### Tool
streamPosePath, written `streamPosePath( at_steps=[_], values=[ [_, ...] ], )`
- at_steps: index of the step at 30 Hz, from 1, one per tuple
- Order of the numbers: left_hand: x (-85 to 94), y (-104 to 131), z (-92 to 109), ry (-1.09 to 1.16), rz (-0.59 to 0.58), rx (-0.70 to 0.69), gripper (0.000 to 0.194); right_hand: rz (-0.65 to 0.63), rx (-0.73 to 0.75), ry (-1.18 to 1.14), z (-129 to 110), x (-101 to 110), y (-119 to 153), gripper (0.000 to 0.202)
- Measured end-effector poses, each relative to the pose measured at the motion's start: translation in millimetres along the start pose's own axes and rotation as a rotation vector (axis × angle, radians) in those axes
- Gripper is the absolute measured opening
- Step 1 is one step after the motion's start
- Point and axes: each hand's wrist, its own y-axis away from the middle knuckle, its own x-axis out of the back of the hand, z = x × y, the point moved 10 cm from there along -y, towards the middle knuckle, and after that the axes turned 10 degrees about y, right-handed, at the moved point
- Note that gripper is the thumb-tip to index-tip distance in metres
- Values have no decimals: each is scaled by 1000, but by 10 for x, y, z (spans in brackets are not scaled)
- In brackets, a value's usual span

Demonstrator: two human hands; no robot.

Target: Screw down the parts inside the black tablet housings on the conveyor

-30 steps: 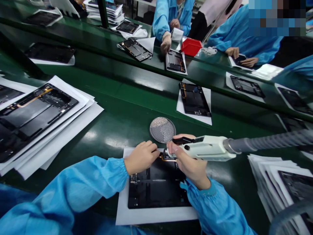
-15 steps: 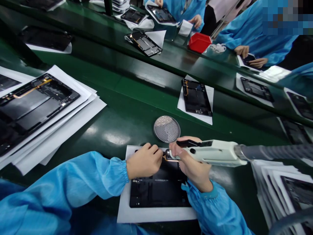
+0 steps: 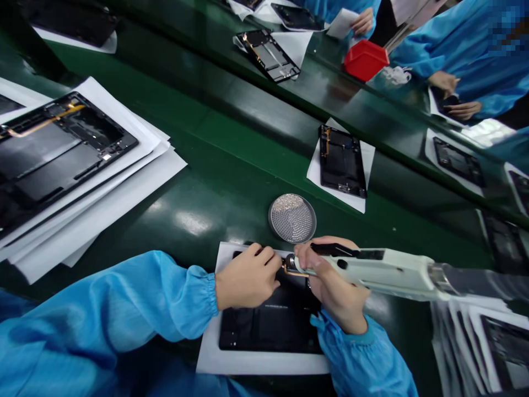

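A black device housing (image 3: pixel 268 325) lies on a white sheet (image 3: pixel 260 364) at the near edge of the green bench. My right hand (image 3: pixel 334 281) is wrapped round a pale green electric screwdriver (image 3: pixel 388 270), its tip pointing left over the housing's upper part. My left hand (image 3: pixel 248 275) rests on the housing's upper left with its fingers bent together beside the tip; what they pinch, if anything, is hidden. An orange flex cable (image 3: pixel 291 271) shows just under the tip. Beyond the hands sits a round dimpled metal dish (image 3: pixel 292 218).
Housings on stacked white sheets stand at left (image 3: pixel 53 149) and at right (image 3: pixel 467 342). Another housing (image 3: pixel 342 160) lies beyond the dish. Farther off are a red bin (image 3: pixel 366 59) and co-workers in blue sleeves (image 3: pixel 433 47).
The view has shifted, so the dish and far housings appear farther right. Both hands stay at the housing's upper part, and the screwdriver's rear end now tilts lower.
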Motion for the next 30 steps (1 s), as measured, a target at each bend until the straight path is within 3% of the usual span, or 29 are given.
streamPosePath(
  at_steps=[5,19,26,30],
  values=[
    [4,1,3,6,6,3,23,-39,43,-89,-79,-69,-36,20],
    [53,19,-21,69,57,6,23,-104,69,-72,-140,-137,-36,20],
    [117,46,-30,72,92,-1,29,139,112,-52,-331,178,-256,23],
    [132,53,-39,79,101,7,33,170,113,-58,-311,208,-422,27]
  ],
)
